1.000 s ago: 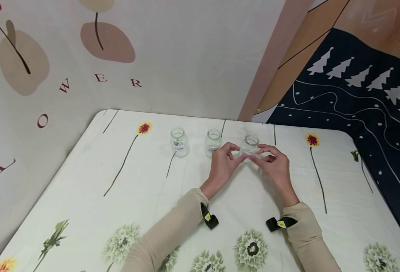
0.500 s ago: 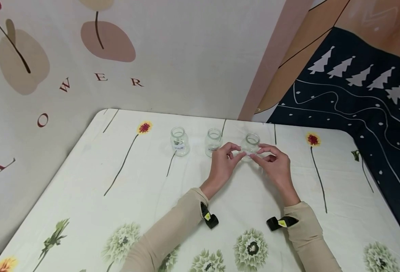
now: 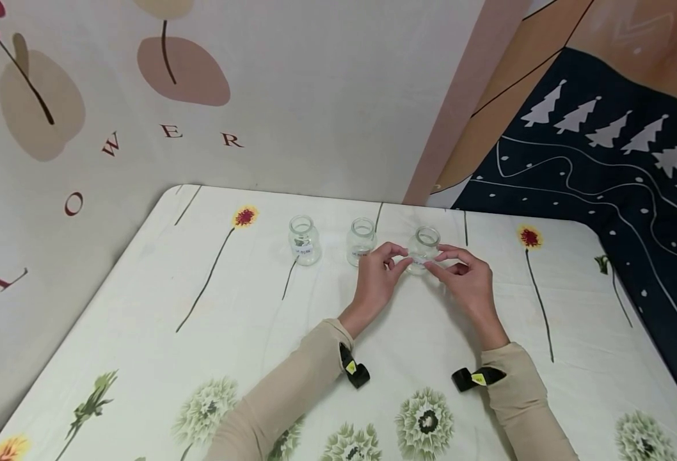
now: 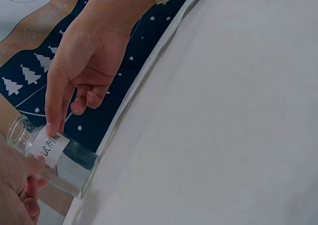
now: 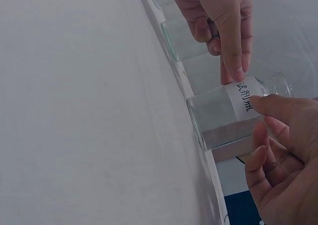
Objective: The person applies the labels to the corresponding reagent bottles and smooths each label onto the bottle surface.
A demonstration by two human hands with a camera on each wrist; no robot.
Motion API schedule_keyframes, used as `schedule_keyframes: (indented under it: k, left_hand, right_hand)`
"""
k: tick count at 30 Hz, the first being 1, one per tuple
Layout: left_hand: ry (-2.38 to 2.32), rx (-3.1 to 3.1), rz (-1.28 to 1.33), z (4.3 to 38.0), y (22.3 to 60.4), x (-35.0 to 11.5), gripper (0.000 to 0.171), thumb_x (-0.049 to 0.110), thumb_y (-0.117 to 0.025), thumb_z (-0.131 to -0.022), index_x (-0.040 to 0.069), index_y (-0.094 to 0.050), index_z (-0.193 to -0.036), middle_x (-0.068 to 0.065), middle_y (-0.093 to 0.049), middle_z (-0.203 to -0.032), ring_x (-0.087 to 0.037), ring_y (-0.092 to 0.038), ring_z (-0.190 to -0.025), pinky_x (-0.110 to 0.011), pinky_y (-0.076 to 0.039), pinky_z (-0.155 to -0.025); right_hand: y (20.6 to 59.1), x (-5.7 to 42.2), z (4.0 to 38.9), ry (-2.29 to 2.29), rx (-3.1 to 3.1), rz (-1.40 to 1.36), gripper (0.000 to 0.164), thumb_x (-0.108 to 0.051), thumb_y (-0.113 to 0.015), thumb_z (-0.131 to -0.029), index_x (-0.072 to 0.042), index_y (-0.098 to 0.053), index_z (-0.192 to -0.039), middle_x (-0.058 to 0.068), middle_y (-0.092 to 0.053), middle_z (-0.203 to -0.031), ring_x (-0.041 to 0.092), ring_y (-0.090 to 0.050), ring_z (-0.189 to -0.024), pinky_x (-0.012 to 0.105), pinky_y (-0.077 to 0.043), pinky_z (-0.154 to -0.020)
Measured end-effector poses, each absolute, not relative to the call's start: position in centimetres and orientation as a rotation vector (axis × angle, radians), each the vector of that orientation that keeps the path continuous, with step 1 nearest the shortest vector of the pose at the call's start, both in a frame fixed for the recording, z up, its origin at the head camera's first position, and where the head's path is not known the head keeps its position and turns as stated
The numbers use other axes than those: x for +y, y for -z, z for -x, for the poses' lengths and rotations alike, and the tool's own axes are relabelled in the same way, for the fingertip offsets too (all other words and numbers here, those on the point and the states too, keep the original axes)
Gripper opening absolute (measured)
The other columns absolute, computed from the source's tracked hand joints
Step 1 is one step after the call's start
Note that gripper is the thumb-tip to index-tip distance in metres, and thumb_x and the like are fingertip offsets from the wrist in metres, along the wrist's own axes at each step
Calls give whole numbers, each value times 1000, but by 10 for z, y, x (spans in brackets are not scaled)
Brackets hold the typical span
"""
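A clear, open-mouthed glass jar (image 3: pixel 427 238) stands upright on the table between both hands. A white label (image 5: pixel 241 97) with handwritten characters lies across its front. My left hand (image 3: pixel 376 275) holds the jar from the left, its thumb (image 4: pixel 35 164) pressing one end of the label and its fingers reaching round the side. From the right, my right hand (image 3: pixel 466 282) grips the jar likewise, its thumb (image 5: pixel 271 108) on the other end of the label. In the head view the thumbs partly cover the label.
Two similar jars with labels stand in a row to the left: a middle jar (image 3: pixel 361 238) close by my left hand and a far-left jar (image 3: pixel 304 242). A flower-printed cloth covers the table (image 3: pixel 246 358). Behind rises a pale printed wall (image 3: pixel 327 128).
My thumbs, close together a second ago, have slid apart across the label toward its ends. The jar and both arms stay nearly in place.
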State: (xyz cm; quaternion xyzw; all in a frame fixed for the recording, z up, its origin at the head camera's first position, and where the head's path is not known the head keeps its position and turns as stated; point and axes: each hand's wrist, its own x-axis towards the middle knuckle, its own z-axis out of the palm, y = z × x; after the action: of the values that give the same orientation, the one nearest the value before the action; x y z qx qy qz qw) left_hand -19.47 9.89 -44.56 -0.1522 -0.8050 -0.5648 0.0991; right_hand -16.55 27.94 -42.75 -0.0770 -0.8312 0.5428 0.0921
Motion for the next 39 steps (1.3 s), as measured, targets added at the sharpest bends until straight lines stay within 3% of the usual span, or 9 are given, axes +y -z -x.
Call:
schedule_keyframes:
  k: [24,39]
  left_hand:
    - [1641,-2386,458,195,446,98,10,9,-78,-93,3,-77,-101,-7,-73,-81,-2,-47,-62,-16,-34,-57]
    - [1627,-2386,464,196,446,98,9,8,-78,-93,3,-78,-100,-6,-69,-73,-2,-46,-61,-17,-34,-57]
  right_hand:
    - [424,279,165,-1654,-2446,213,30,-22,-85,-89,1,-76,-105,8,-69,-132,3,-60,-64,18,-40,-53]
    - [428,282,167,-1699,-2395,173,23,-9,-82,-90,5,-74,-105,11,-68,-134,1,-58,-61,16,-41,-52]
